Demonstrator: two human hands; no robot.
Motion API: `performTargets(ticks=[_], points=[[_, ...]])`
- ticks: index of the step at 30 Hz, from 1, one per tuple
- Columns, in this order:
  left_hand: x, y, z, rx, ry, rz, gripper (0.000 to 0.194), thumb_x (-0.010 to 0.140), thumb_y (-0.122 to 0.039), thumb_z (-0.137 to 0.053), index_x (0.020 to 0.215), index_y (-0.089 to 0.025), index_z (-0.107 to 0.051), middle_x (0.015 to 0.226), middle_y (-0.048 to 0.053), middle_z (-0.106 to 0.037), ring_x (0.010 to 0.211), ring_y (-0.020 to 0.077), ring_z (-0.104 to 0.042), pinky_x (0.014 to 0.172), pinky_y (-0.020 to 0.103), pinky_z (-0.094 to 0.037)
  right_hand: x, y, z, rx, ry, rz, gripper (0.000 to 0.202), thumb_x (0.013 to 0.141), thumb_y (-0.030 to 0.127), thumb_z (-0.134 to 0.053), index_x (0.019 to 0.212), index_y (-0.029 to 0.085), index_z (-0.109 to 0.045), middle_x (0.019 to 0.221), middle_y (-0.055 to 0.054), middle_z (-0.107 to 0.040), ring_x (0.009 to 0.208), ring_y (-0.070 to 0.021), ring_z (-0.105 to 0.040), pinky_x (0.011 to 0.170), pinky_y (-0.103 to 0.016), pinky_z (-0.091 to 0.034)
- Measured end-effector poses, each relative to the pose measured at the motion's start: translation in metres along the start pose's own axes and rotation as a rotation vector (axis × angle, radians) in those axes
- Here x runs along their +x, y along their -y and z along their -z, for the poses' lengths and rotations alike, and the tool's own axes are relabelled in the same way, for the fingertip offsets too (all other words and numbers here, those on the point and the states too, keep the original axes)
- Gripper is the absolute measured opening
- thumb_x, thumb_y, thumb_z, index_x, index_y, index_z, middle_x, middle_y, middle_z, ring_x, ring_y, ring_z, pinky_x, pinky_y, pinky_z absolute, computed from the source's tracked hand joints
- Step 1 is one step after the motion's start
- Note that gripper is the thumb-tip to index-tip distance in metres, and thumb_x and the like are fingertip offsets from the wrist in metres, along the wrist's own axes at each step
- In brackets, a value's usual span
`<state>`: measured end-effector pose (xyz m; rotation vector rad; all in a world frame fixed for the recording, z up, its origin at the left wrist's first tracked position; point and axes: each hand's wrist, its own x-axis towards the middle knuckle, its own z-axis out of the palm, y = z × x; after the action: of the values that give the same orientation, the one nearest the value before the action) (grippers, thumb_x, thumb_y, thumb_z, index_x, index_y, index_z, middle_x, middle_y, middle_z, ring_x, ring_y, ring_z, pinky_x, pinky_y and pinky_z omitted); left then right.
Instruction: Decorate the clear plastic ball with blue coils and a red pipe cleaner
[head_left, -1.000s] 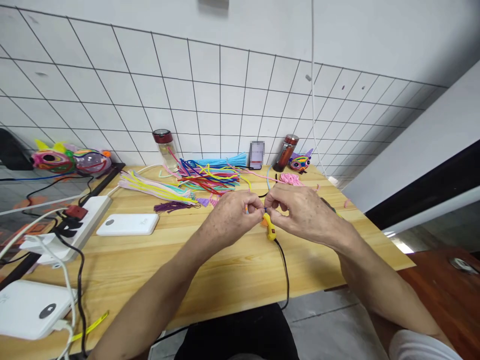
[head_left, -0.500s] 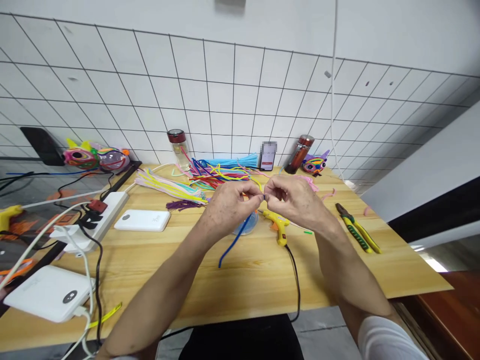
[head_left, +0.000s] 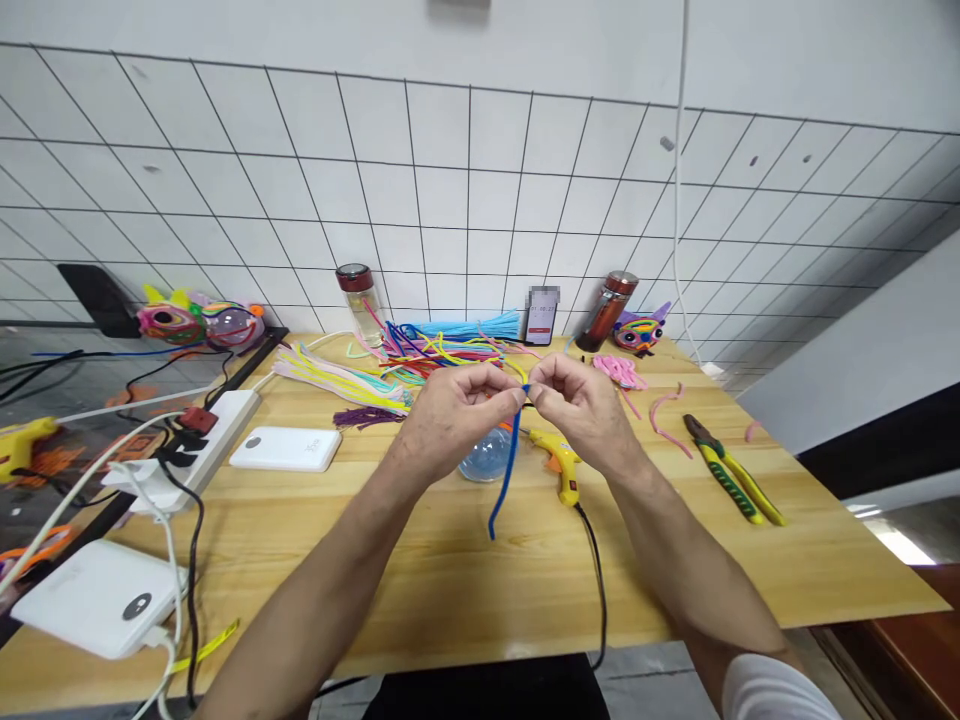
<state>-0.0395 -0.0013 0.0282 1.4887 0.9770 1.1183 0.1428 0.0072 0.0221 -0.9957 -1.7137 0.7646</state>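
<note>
Between my two hands a blue pipe cleaner [head_left: 508,475] is pinched near its upper end, its long tail hanging down above the table. My left hand [head_left: 471,412] closes thumb and fingertips on it from the left. From the right, my right hand [head_left: 586,402] pinches the same short top piece, the fingertips of both hands almost touching. Behind the hanging tail sits a clear round plastic ball [head_left: 480,458], partly covered by my left hand. A yellow hot glue gun [head_left: 564,465] lies just below my right hand, its black cord running to the front edge.
Several bundles of coloured pipe cleaners [head_left: 341,380] lie at the back, near two bottles and a phone [head_left: 541,318]. Green-yellow pliers [head_left: 731,470] lie right. A white power bank [head_left: 286,448] and a power strip [head_left: 225,435] with cables occupy the left. Decorated figures [head_left: 639,330] stand by the wall.
The pipe cleaner's hanging tail has swung right and is more upright. My hands stay together in a pinch, and more of the clear ball shows. The view has shifted slightly.
</note>
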Motion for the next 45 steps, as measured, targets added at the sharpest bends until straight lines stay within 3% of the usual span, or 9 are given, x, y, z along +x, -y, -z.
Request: performTargets(ticks=[11,16,20,25,31,38,45], points=[[-0.001,-0.004,-0.003,-0.048,-0.063,-0.045,0.021,0.074,-0.035,-0.078,0.08,-0.015,-0.076,0.077,0.002,-0.075,0.069,0.0137,-0.066,0.066,0.025,-0.054,-0.005,-0.002,-0.018,0.179,-0.144,-0.027,0.013,0.081,0.035,-0.064,0.078,0.023,-0.061,0.067,0.004,-0.056,0.059,-0.0128,-0.048,0.057,-0.027,-0.041],[0.001,-0.005,0.002,0.032,-0.02,-0.006,0.017,0.072,-0.032,-0.074,0.078,-0.016,-0.073,0.071,0.0,-0.071,0.062,0.0121,-0.061,0.06,0.024,-0.05,-0.002,0.0,0.005,0.07,0.044,-0.026,0.015,0.085,0.036,-0.067,0.083,0.021,-0.068,0.073,0.001,-0.065,0.066,-0.0148,-0.057,0.062,-0.029,-0.044],[0.0,-0.004,0.003,0.168,0.08,0.0,0.014,0.076,-0.031,-0.069,0.076,-0.017,-0.07,0.063,-0.003,-0.064,0.057,0.0113,-0.053,0.055,0.024,-0.042,-0.004,0.007,0.025,-0.214,0.064,0.092,0.012,0.091,0.027,-0.063,0.085,0.021,-0.072,0.078,-0.001,-0.07,0.07,-0.016,-0.058,0.063,-0.03,-0.042],[-0.003,-0.003,0.0,0.402,0.115,-0.102,0.009,0.079,-0.022,-0.064,0.075,-0.018,-0.07,0.062,-0.005,-0.058,0.06,0.0112,-0.049,0.058,0.024,-0.035,-0.009,0.012,0.027,-0.429,0.178,0.256,0.012,0.088,0.014,-0.061,0.083,0.02,-0.07,0.076,0.0,-0.068,0.069,-0.0147,-0.058,0.065,-0.029,-0.041],[-0.006,-0.002,-0.005,0.564,0.075,-0.141,0.011,0.08,-0.015,-0.063,0.074,-0.018,-0.071,0.059,-0.006,-0.055,0.06,0.011,-0.048,0.06,0.025,-0.034,-0.01,0.006,0.025,-0.562,0.246,0.284,0.013,0.089,0.012,-0.056,0.081,0.02,-0.063,0.075,0.0,-0.064,0.069,-0.0141,-0.055,0.066,-0.028,-0.038],[-0.006,-0.006,0.0,0.347,0.085,-0.096,0.014,0.083,-0.027,-0.065,0.078,-0.017,-0.074,0.063,-0.004,-0.062,0.059,0.0104,-0.049,0.056,0.023,-0.036,-0.01,0.007,0.021,-0.431,0.18,0.226,0.012,0.087,0.014,-0.055,0.078,0.022,-0.054,0.07,0.004,-0.055,0.063,-0.0123,-0.047,0.06,-0.027,-0.033],[-0.004,-0.002,-0.002,0.092,-0.006,-0.038,0.019,0.077,-0.034,-0.074,0.081,-0.016,-0.075,0.069,-0.001,-0.069,0.058,0.0109,-0.055,0.055,0.023,-0.044,-0.009,0.005,0.007,-0.212,0.013,0.186,0.008,0.085,0.019,-0.054,0.079,0.023,-0.055,0.07,0.004,-0.054,0.063,-0.0127,-0.047,0.059,-0.027,-0.036]])
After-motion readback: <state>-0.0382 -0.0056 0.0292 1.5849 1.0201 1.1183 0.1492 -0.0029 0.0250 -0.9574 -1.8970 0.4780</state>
